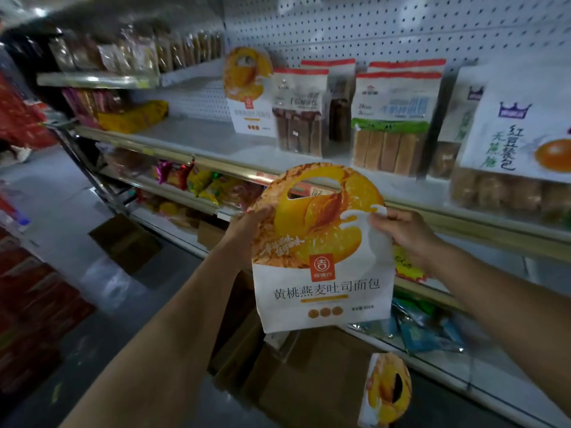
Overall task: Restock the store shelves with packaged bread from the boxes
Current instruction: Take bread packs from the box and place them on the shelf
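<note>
The shelf [197, 135] lies bare left of the standing peach bag [248, 91]. Right of that bag, bread packs [301, 112] crowd the board. A price rail [216, 163] edges the front.

Two bare forearms, no sleeves visible up to the frame edge, left hand [247, 225] and right hand [404, 231] without gloves, rings, watch or bracelet
</note>
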A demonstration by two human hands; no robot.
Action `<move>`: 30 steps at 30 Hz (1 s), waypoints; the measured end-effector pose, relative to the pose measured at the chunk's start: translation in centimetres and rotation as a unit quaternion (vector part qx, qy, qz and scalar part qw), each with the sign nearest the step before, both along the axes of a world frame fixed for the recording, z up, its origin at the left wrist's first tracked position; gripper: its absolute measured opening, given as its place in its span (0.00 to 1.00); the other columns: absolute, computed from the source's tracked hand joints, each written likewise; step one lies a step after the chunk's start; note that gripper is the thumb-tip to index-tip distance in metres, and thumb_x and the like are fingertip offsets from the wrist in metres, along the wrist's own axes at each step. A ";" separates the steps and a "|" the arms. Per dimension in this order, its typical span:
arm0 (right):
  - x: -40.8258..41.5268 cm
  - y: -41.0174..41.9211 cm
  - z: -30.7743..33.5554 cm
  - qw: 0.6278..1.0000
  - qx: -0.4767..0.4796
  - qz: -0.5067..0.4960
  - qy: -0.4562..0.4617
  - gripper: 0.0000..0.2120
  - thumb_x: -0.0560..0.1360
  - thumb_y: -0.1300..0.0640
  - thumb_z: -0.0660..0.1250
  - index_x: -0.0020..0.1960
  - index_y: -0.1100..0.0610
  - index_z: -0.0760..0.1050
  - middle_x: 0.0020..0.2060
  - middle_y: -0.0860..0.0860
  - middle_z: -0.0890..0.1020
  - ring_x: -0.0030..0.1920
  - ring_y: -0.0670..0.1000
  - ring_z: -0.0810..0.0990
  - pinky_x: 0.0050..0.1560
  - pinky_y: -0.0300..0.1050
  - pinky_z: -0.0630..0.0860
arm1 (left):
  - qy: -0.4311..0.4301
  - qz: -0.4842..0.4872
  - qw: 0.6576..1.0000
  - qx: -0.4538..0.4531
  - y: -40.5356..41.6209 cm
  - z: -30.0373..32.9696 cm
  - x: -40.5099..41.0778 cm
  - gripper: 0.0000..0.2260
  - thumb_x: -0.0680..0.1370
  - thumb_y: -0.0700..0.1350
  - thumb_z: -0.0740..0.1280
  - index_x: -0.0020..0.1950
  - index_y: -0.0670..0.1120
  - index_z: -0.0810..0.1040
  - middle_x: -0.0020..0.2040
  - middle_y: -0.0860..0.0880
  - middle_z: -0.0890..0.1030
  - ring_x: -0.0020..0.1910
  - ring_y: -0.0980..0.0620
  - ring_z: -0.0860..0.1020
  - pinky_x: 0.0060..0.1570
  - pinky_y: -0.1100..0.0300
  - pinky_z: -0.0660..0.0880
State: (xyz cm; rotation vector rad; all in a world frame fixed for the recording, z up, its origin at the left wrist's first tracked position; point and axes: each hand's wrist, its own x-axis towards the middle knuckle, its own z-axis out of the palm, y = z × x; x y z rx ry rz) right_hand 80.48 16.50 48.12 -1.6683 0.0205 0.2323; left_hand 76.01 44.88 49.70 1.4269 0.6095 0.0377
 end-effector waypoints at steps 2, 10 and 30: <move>0.0 0.3 1.8 0.999 0.040 -0.028 -0.009 0.09 0.74 0.59 0.72 0.51 0.64 0.82 0.52 0.66 0.82 0.44 0.57 0.80 0.48 0.51 0.75 | -0.002 -0.016 1.000 -0.011 0.0 1.8 -0.3 0.25 0.70 0.53 0.76 0.61 0.41 0.77 0.52 0.37 0.84 0.47 0.35 0.84 0.46 0.36 0.80; 0.4 0.8 7.9 0.992 0.102 -0.040 -0.070 0.05 0.75 0.60 0.71 0.47 0.51 0.81 0.42 0.53 0.84 0.41 0.52 0.81 0.45 0.46 0.78 | -0.046 -0.032 0.998 -0.038 0.6 5.1 0.4 0.44 0.53 0.60 0.82 0.64 0.45 0.77 0.56 0.39 0.83 0.54 0.35 0.82 0.58 0.31 0.73; 8.2 8.5 11.6 0.983 0.060 -0.131 -0.115 0.02 0.77 0.55 0.69 0.46 0.48 0.78 0.51 0.51 0.81 0.54 0.56 0.79 0.59 0.58 0.76 | -0.064 -0.025 0.998 0.012 6.6 3.6 5.0 0.13 0.79 0.49 0.68 0.56 0.40 0.80 0.46 0.44 0.83 0.45 0.45 0.82 0.42 0.55 0.77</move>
